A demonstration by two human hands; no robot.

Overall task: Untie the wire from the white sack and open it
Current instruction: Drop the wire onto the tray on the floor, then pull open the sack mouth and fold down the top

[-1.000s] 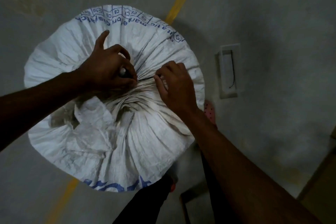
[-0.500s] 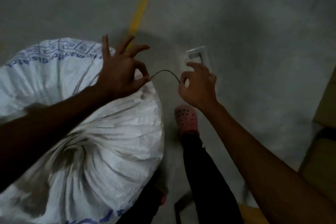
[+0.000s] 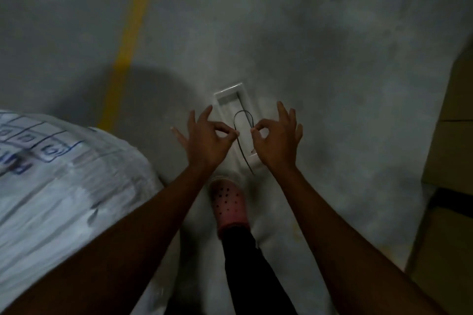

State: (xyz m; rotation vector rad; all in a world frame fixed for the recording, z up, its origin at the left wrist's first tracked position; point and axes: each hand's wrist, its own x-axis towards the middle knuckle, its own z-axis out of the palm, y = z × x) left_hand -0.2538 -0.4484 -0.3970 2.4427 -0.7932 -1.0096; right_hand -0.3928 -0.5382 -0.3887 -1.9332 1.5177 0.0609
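The white woven sack (image 3: 64,186) with blue print fills the lower left, and its mouth is out of view. Both hands are off it, to its right, above the floor. My left hand (image 3: 207,140) pinches one end of a thin black wire (image 3: 243,112) between thumb and forefinger. My right hand (image 3: 276,140) pinches the other end the same way. The wire arches up between the two pinches, right over a small white tray (image 3: 230,92). The other fingers of both hands are spread.
The white tray lies on the grey concrete floor with another thin dark wire (image 3: 244,156) in it. A yellow floor line (image 3: 128,41) runs up left. My pink clog (image 3: 229,202) stands just below the tray. Brown boxes (image 3: 455,135) line the right edge.
The wire has come off the sack's gathered neck. Both hands carried it right, away from the sack to above the white tray. My view swung right, leaving the sack at the left.
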